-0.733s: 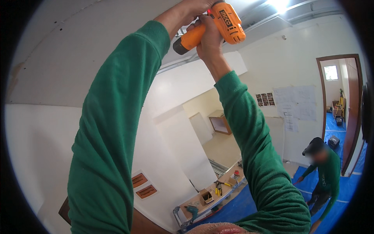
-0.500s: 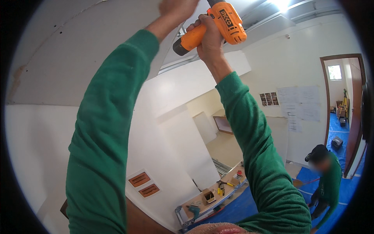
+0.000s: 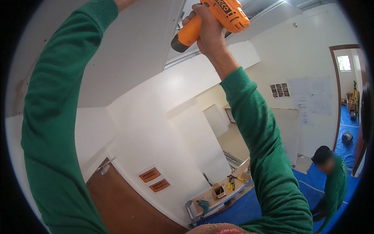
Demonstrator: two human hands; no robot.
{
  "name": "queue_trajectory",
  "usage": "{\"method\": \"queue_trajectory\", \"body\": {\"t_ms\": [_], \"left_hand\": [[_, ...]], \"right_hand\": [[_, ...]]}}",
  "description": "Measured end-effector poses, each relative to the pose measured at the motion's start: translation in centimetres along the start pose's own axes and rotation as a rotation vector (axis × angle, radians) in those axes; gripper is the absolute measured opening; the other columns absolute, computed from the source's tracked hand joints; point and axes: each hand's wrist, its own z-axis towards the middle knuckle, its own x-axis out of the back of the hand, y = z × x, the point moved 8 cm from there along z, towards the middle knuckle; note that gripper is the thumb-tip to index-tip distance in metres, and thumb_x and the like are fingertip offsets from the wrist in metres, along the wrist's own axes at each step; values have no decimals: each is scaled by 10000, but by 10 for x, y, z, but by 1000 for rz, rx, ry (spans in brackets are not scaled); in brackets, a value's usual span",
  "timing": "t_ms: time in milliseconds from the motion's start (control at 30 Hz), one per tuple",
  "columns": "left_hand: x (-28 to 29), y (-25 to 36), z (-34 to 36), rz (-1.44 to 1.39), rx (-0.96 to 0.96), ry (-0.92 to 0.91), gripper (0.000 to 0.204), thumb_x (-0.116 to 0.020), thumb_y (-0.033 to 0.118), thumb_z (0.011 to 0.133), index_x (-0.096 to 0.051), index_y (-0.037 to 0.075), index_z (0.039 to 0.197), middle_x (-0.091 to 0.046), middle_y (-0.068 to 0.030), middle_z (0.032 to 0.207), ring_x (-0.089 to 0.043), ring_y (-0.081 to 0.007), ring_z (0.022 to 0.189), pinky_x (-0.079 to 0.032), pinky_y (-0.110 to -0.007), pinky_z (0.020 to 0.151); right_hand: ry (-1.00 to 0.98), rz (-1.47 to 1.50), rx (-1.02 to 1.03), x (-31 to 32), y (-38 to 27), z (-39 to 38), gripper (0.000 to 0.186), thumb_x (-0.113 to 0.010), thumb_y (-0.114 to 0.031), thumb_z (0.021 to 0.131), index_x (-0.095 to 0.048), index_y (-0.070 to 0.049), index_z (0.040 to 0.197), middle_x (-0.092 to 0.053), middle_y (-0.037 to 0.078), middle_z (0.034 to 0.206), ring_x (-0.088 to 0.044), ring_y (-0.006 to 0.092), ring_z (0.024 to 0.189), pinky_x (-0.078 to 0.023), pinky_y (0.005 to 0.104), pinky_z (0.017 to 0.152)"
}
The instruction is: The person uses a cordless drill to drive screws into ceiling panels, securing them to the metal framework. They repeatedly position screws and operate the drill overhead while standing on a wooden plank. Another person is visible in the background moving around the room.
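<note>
Overhead, our right hand (image 3: 210, 33) is holding an orange drill (image 3: 230, 18).
Its fingers are wrapping the grip, below the ceiling (image 3: 130, 52); our left hand is sitting out of view, its fingers we cannot tell.

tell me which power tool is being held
The orange drill, gripped in the raised right hand; the teal power tool instead lies on the bench.

We wear long, creased green fabric: left sleeve (image 3: 56, 117) at nine o'clock, right sleeve (image 3: 267, 150) at four.
</note>
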Motion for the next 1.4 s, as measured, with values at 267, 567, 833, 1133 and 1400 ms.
{"method": "queue_trajectory", "body": {"t_ms": [267, 567, 833, 1133, 1400], "left_hand": [[1, -16, 10, -112, 213, 13, 259, -736, 298, 939, -705, 66, 829, -718, -125, 749, -716, -329, 692, -551, -450, 646], [-6, -19, 14, 40, 93, 57, 258, -733, 318, 933, -714, 82, 833, -727, -119, 753, -715, -326, 670, -543, -452, 611], [-3, -4, 26, 72, 85, -113, 303, -707, 355, 972, -710, 88, 829, -671, -75, 688, -649, -210, 584, -525, -374, 578], [-32, 17, -9, 115, -27, -89, 265, -666, 220, 1015, -601, 45, 827, -567, -76, 662, -511, -155, 525, -466, -340, 524], [-55, 16, 28, 38, 72, 12, 241, -673, 69, 914, -524, 50, 726, -436, -67, 600, -422, -140, 511, -408, -325, 467]], "right_hand": [[-10, -5, -34, 6, -4, -1, 135, -667, -162, 888, -628, -60, 968, -650, 55, 751, -710, 206, 699, -627, 439, 744], [-5, 60, -67, 6, -13, 8, 157, -680, -91, 926, -573, -45, 1031, -615, 61, 805, -654, 182, 682, -605, 365, 672], [-31, -87, -45, 17, -23, 4, 167, -673, -157, 899, -613, -47, 1008, -639, 65, 753, -704, 205, 705, -617, 412, 735], [245, 53, -248, 64, -62, -150, 237, -696, -146, 949, -582, -41, 1128, -572, 34, 837, -608, 161, 742, -553, 374, 742], [508, -32, -534, 110, -109, -304, 301, -624, -170, 942, -515, -42, 1192, -512, 25, 842, -607, 170, 772, -553, 399, 818]]}}
